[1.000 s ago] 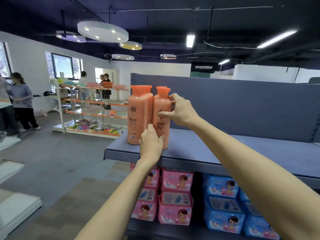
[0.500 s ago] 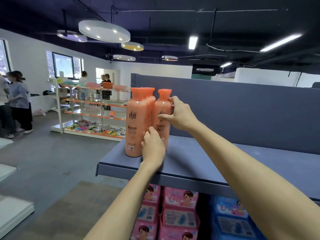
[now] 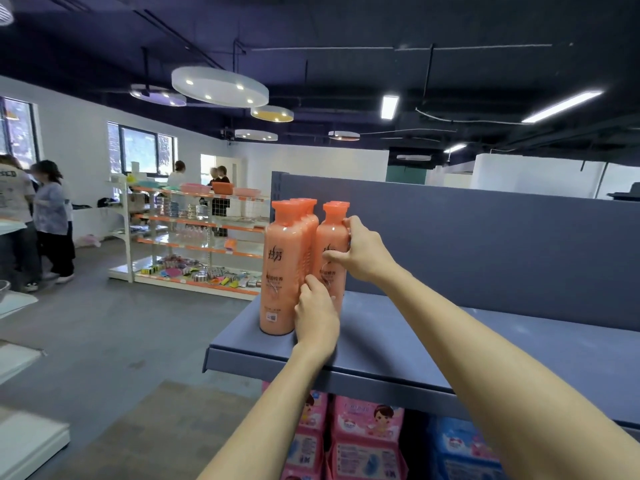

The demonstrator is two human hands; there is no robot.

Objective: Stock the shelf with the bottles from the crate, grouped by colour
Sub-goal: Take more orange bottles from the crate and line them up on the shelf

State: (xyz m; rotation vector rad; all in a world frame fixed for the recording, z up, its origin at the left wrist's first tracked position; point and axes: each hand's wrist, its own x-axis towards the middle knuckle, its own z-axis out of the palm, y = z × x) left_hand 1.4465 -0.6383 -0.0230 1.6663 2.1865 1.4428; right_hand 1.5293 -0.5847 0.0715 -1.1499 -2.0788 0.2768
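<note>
Head view shows us both arms reaching to the left end of a blue shelf [image 3: 408, 344], where orange bottles stand upright in two rows running back toward the rear panel [image 3: 485, 244]. We see the left row [image 3: 280, 271] led by a bottle with dark lettering and a small code label near its base; it stands close to the shelf's front-left corner, with more caps lined up behind it. Our right row [image 3: 330, 237] stands just beside it, further in from the front edge. Our right hand [image 3: 360, 251] grips the front bottle of that right row high up, thumb across its face and fingers curled round its right side near the shoulder. Our left hand [image 3: 317, 317] is at the bottles' lower part, fingers bent into the gap between the two rows and touching them; we cannot tell whether it actually grips one. Below the shelf we see pink packs [image 3: 363, 438] and blue packs [image 3: 460, 452] stacked side by side. Off to the left, across the grey floor, stands a white rack [image 3: 194, 237] with orange-edged shelves, and several people [image 3: 48, 220] stand near the windows.
</note>
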